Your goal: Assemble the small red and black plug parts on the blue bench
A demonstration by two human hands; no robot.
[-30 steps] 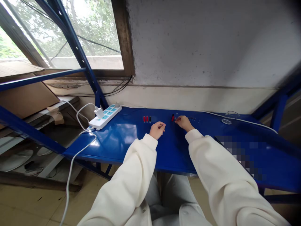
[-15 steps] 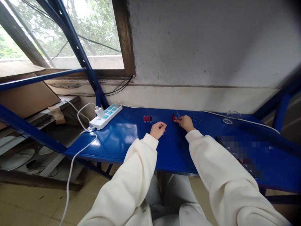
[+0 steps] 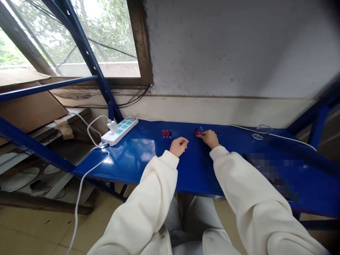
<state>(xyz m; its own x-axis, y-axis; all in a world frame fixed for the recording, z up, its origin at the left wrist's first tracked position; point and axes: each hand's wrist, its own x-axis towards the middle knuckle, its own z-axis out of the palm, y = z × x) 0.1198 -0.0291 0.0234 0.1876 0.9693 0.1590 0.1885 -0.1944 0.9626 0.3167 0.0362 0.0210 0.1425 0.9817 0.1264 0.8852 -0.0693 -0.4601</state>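
Note:
On the blue table, my right hand (image 3: 209, 139) is closed, its fingertips at a small red spool (image 3: 196, 132) that looks wound with thread. A dark spool (image 3: 196, 129) shows right beside it, partly covered. Just behind those fingers are small clear pieces (image 3: 201, 129), too small to name. To the left, my left hand (image 3: 179, 146) rests over the table with its fingers curled into a pinch; whether anything is between them is hidden. Beyond it stand two red spools (image 3: 165, 134) and one black spool (image 3: 170, 134) in a short row.
A white power strip (image 3: 119, 131) with a plugged-in charger lies at the table's left, its cable hanging over the edge. Several tiny clear pieces (image 3: 221, 134) and a clear glass dish (image 3: 261, 132) are to the right. A blurred-out dark object (image 3: 273, 177) lies near my right sleeve.

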